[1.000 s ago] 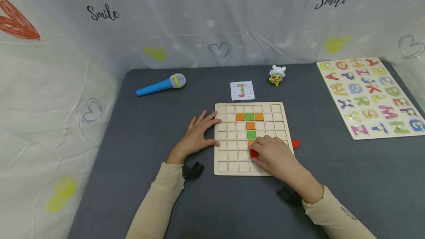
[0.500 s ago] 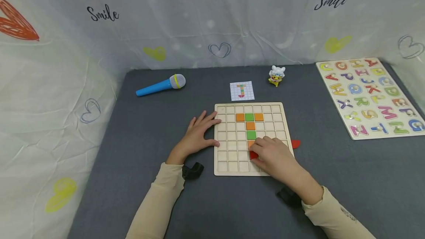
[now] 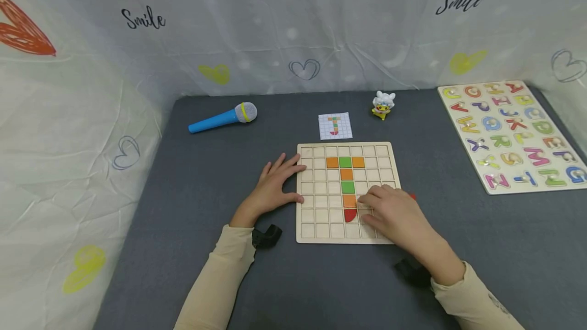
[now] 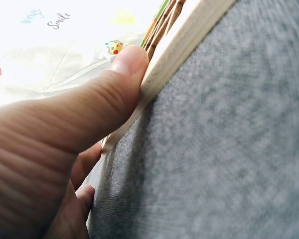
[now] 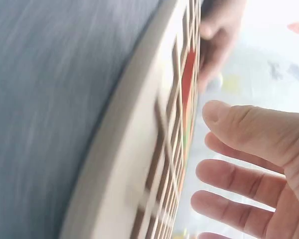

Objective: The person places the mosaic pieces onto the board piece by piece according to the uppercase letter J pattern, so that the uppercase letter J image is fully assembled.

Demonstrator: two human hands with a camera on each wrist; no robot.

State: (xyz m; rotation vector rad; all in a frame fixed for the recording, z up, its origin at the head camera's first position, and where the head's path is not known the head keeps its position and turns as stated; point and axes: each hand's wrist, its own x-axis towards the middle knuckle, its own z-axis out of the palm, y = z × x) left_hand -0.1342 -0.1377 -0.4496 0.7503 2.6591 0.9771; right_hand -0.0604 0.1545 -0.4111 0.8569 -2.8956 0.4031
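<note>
A wooden grid board (image 3: 321, 230) lies on the dark table. Square orange tiles and green ones form a T on it, with an orange tile (image 3: 349, 200) low on the stem. Below that sits a red tile (image 3: 350, 215) with one rounded corner. My left hand (image 3: 274, 183) rests at the board's left edge, fingers spread, thumb against its side in the left wrist view. Over the board's right half, my right hand (image 3: 395, 215) holds nothing; its fingers are apart in the right wrist view. Another red piece (image 3: 413, 196) peeks out past this hand, mostly hidden.
A small card (image 3: 335, 126) with a coloured grid pattern lies behind the board. Further back are a blue toy microphone (image 3: 222, 118) at left and a small figurine (image 3: 382, 105). An alphabet puzzle board (image 3: 515, 135) occupies the right side.
My right hand has let go of the red tile and moved right, uncovering it and the orange tile above. It now covers most of the other red piece. The left hand stays put.
</note>
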